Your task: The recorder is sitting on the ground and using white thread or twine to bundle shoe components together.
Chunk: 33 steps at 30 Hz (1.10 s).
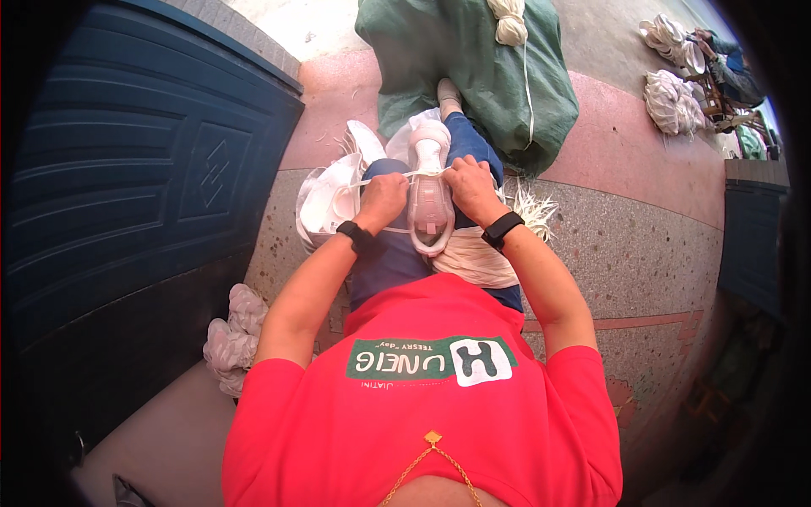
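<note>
A pale pinkish-white shoe [430,207] lies sole up between my thighs, its long axis pointing away from me. A thin white cord [416,174] runs across the middle of its sole. At the shoe's left side, my left hand [384,199] is closed on one stretch of the cord. Opposite it, my right hand [473,188] pinches the cord close to the sole's right edge. More white shoe parts [328,201] sit beside my left knee. Under my right forearm rests a hank of cream cord [477,256], and loose cord ends [532,209] fan out past my right thigh.
A big green sack [473,76] stands in front of my feet, with a cream cord bundle [509,21] on top. A blue panelled door [144,160] closes off the left. Pale bundles [232,338] lie near it. Far right, another person [731,72] sits by white bundles [673,103].
</note>
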Tool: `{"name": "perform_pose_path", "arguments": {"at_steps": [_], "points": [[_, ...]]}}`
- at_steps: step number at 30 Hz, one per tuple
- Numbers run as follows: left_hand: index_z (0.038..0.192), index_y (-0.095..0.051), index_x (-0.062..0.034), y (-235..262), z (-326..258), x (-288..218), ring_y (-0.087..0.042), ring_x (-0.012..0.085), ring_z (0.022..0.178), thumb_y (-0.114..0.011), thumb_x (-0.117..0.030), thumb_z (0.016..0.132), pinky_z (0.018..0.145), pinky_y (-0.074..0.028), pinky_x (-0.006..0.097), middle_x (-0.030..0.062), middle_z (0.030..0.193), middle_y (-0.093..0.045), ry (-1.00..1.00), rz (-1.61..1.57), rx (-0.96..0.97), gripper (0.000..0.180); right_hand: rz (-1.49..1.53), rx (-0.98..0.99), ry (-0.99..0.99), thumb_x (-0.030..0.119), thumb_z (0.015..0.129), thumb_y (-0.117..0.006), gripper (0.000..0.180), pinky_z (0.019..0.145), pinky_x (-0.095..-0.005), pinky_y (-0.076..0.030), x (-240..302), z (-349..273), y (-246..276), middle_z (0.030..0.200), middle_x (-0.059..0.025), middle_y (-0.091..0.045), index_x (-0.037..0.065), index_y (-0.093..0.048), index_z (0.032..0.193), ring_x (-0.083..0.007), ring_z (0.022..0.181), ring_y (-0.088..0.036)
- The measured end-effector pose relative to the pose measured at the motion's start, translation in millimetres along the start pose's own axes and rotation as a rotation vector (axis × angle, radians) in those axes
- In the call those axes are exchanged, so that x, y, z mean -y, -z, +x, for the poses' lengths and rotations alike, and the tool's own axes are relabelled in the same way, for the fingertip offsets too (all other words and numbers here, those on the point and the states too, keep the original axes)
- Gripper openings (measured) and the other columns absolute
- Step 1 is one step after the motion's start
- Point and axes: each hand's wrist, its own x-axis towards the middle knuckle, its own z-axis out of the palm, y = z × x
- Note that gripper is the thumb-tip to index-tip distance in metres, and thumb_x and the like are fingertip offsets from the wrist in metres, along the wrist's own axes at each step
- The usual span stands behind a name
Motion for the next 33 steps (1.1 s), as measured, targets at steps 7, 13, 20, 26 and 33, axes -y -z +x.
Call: {"name": "perform_pose_path", "arguments": {"at_steps": [7, 13, 20, 26, 33], "points": [[0.079, -0.071, -0.0064, 12.4, 12.6, -3.7, -0.066, 0.0360, 0.091, -0.058, -0.011, 0.088, 0.075, -0.052, 0.048, 0.0148, 0.087, -0.069, -0.225, 0.342, 0.116, 0.016, -0.005, 0.009, -0.059, 0.017, 0.082, -0.067, 0.006, 0.077, -0.0423, -0.041, 3.1, 3.3, -6.7, 0.090, -0.0047, -0.063, 0.013, -0.070, 0.083, -0.0260, 0.094, -0.058], [0.078, -0.074, -0.0117, 14.6, 26.5, -9.3, -0.063, 0.0274, 0.097, -0.069, -0.023, 0.082, 0.078, -0.047, 0.045, 0.0062, 0.081, -0.071, -0.312, 0.433, 0.079, 0.013, 0.012, -0.099, -0.126, 0.025, 0.081, -0.072, 0.015, 0.078, -0.0443, -0.042, 7.5, 1.0, -8.1, 0.087, -0.0062, -0.064, 0.010, -0.072, 0.079, -0.0269, 0.093, -0.059], [0.078, -0.076, -0.0091, 14.1, 15.5, 2.7, -0.064, 0.0282, 0.090, -0.072, -0.035, 0.083, 0.074, -0.047, 0.047, 0.0084, 0.077, -0.071, -0.220, 0.386, -0.024, 0.027, 0.016, -0.025, -0.138, 0.029, 0.086, -0.066, 0.024, 0.077, -0.0483, -0.045, 25.4, -3.2, -2.8, 0.089, -0.0115, -0.065, 0.007, -0.071, 0.079, -0.0315, 0.091, -0.060], [0.084, -0.071, -0.0055, 8.2, -18.2, -12.3, -0.061, 0.0316, 0.088, -0.071, -0.033, 0.083, 0.074, -0.043, 0.048, 0.0140, 0.085, -0.070, -0.235, 0.310, -0.095, 0.027, 0.128, 0.137, -0.138, 0.028, 0.088, -0.063, 0.026, 0.083, -0.0519, -0.046, 17.0, -6.5, -6.4, 0.098, -0.0168, -0.065, 0.004, -0.069, 0.096, -0.0375, 0.100, -0.059], [0.089, -0.072, -0.0074, -5.0, -9.7, 9.6, -0.062, 0.0380, 0.092, -0.068, -0.019, 0.081, 0.077, -0.052, 0.049, 0.0136, 0.090, -0.071, -0.006, -0.059, -0.045, 0.015, 0.333, 0.031, -0.165, 0.021, 0.086, -0.063, 0.024, 0.081, -0.0511, -0.045, 7.2, -11.8, -16.8, 0.101, -0.0126, -0.066, 0.009, -0.073, 0.105, -0.0358, 0.101, -0.058]]}}
